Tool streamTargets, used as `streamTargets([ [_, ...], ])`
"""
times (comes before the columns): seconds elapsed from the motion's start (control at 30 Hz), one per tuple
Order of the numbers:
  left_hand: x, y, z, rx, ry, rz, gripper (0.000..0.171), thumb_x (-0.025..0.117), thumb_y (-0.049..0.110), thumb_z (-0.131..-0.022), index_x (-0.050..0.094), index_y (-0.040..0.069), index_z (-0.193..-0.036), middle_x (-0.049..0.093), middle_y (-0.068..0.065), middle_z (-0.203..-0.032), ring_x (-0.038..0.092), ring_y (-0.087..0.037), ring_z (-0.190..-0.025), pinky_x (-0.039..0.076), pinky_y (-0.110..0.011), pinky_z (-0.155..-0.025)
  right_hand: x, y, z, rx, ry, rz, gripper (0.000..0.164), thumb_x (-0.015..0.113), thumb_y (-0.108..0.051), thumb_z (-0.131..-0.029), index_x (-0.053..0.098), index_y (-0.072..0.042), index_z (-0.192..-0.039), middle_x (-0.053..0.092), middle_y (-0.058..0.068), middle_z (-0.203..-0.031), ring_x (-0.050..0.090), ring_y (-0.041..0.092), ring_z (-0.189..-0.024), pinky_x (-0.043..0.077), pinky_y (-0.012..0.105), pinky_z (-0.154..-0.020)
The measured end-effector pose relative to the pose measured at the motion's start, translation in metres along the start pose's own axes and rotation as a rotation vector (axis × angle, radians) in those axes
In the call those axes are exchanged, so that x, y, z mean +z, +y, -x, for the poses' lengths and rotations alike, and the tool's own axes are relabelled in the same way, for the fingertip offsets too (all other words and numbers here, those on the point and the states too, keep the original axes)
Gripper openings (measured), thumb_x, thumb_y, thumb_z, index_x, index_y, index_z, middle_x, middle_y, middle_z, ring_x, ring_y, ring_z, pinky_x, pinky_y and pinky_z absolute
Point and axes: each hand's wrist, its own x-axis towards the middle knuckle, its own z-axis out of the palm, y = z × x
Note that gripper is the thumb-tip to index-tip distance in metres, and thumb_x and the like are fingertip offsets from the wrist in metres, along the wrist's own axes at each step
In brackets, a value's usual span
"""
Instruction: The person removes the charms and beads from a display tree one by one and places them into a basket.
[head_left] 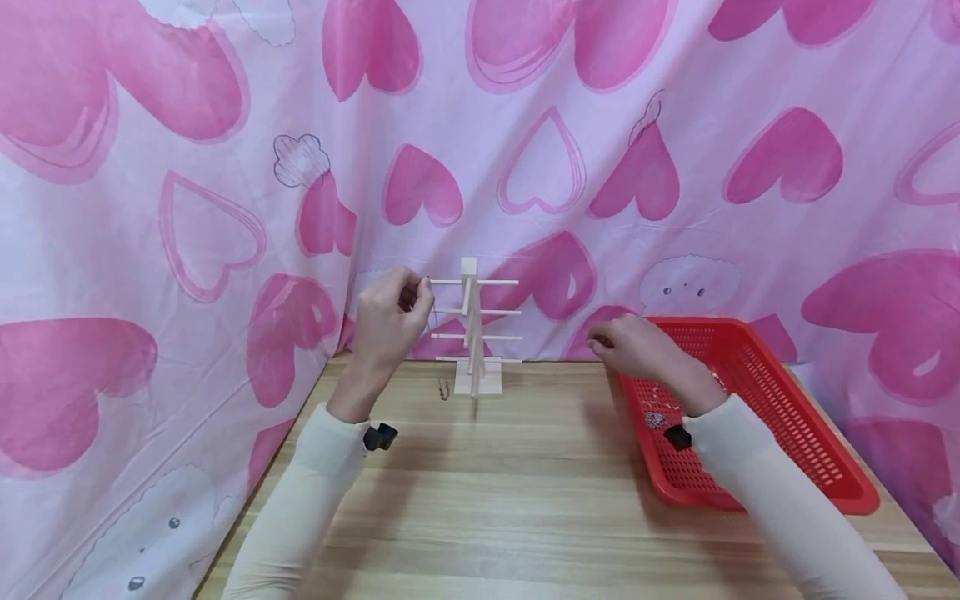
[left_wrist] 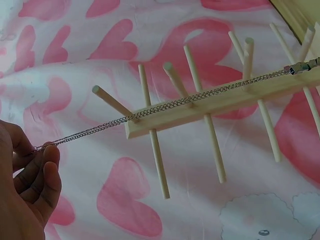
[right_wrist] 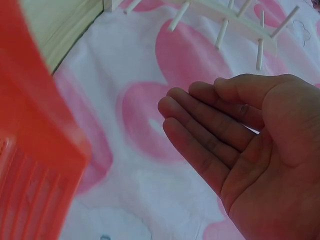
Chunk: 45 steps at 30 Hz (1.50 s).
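Observation:
My left hand (head_left: 390, 317) pinches a thin silver chain necklace (left_wrist: 175, 102) between thumb and forefinger, beside the upper left pegs of a wooden peg stand (head_left: 470, 333). The doubled chain hangs down from the fingertips, and its pendant end (head_left: 444, 389) is low by the stand's base. In the left wrist view the chain stretches across in front of the stand's post (left_wrist: 170, 116). My right hand (head_left: 637, 346) is over the near left rim of a red plastic basket (head_left: 810, 408); in the right wrist view its fingers are loosely bent with nothing between them.
Inside the basket lie several pieces of jewellery, among them a silvery bundle (head_left: 655, 420). The stand is at the back of the wooden table (head_left: 525, 483), close to a pink heart-patterned curtain (head_left: 420, 183). Its pegs stick out on several sides.

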Motion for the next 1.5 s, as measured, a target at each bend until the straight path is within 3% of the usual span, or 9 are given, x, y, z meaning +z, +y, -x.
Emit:
streamTargets([
  [0.27, 0.010, 0.013, -0.006, 0.038, -0.003, 0.050, 0.014, 0.067, -0.001, -0.095, 0.066, -0.001, -0.081, 0.067, -0.012, -0.067, 0.064, -0.020, -0.056, 0.058, -0.031, -0.053, -0.015, 0.020, 0.026, 0.082, -0.009, 0.010, 0.026, 0.070, -0.017, -0.102, 0.078, -0.008, -0.125, 0.076, 0.006, -0.101, 0.065, 0.020, -0.084, 0.066, 0.046, -0.084],
  [0.47, 0.018, 0.024, -0.012, 0.017, -0.025, 0.094, 0.013, 0.066, 0.000, -0.097, 0.067, -0.002, -0.084, 0.067, -0.012, -0.069, 0.062, -0.020, -0.058, 0.058, -0.028, -0.055, -0.026, 0.038, 0.044, 0.118, -0.012, 0.037, 0.035, 0.071, -0.017, -0.100, 0.074, -0.006, -0.133, 0.078, 0.015, -0.117, 0.071, 0.026, -0.097, 0.066, 0.055, -0.089],
  [0.7, 0.031, 0.036, -0.022, 0.018, -0.036, 0.147, 0.013, 0.066, -0.001, -0.096, 0.066, -0.001, -0.083, 0.068, -0.011, -0.068, 0.062, -0.019, -0.058, 0.057, -0.030, -0.054, -0.035, 0.063, 0.068, 0.184, -0.016, 0.047, 0.049, 0.073, -0.024, -0.100, 0.066, -0.003, -0.143, 0.073, 0.022, -0.127, 0.066, 0.027, -0.095, 0.065, 0.042, -0.073],
  [0.93, 0.046, 0.044, -0.025, 0.049, -0.065, 0.160, 0.013, 0.065, -0.002, -0.095, 0.065, 0.001, -0.082, 0.068, -0.010, -0.068, 0.061, -0.017, -0.058, 0.056, -0.026, -0.055, -0.040, 0.083, 0.092, 0.178, -0.020, 0.054, 0.053, 0.072, -0.025, -0.102, 0.061, -0.002, -0.148, 0.070, 0.026, -0.133, 0.067, 0.046, -0.117, 0.061, 0.067, -0.093],
  [1.17, 0.059, 0.051, -0.025, 0.061, -0.124, 0.179, 0.014, 0.064, -0.001, -0.096, 0.064, 0.002, -0.083, 0.066, -0.008, -0.069, 0.059, -0.015, -0.059, 0.054, -0.023, -0.056, -0.038, 0.103, 0.116, 0.191, -0.009, 0.057, 0.060, 0.073, -0.025, -0.101, 0.055, 0.005, -0.150, 0.068, 0.035, -0.131, 0.071, 0.044, -0.102, 0.065, 0.062, -0.083],
  [1.27, 0.063, 0.052, -0.025, 0.071, -0.151, 0.188, 0.013, 0.064, -0.001, -0.096, 0.064, 0.001, -0.083, 0.067, -0.008, -0.069, 0.058, -0.015, -0.059, 0.053, -0.022, -0.056, -0.034, 0.116, 0.128, 0.193, 0.003, 0.061, 0.062, 0.070, -0.029, -0.104, 0.052, 0.007, -0.151, 0.064, 0.038, -0.136, 0.069, 0.053, -0.108, 0.062, 0.068, -0.087],
  [1.4, 0.067, 0.054, -0.025, 0.074, -0.176, 0.199, 0.014, 0.064, -0.001, -0.096, 0.063, 0.001, -0.083, 0.066, -0.007, -0.069, 0.058, -0.015, -0.060, 0.053, -0.022, -0.057, -0.027, 0.133, 0.144, 0.189, 0.032, 0.060, 0.068, 0.063, -0.037, -0.108, 0.046, 0.009, -0.155, 0.052, 0.042, -0.148, 0.055, 0.067, -0.127, 0.051, 0.079, -0.097],
  [1.5, 0.069, 0.056, -0.024, 0.074, -0.193, 0.205, 0.013, 0.064, 0.000, -0.096, 0.063, 0.002, -0.084, 0.064, -0.007, -0.069, 0.058, -0.016, -0.061, 0.053, -0.021, -0.057, -0.022, 0.146, 0.156, 0.188, 0.045, 0.053, 0.072, 0.061, -0.039, -0.109, 0.039, 0.008, -0.159, 0.044, 0.043, -0.155, 0.047, 0.071, -0.130, 0.042, 0.085, -0.098],
])
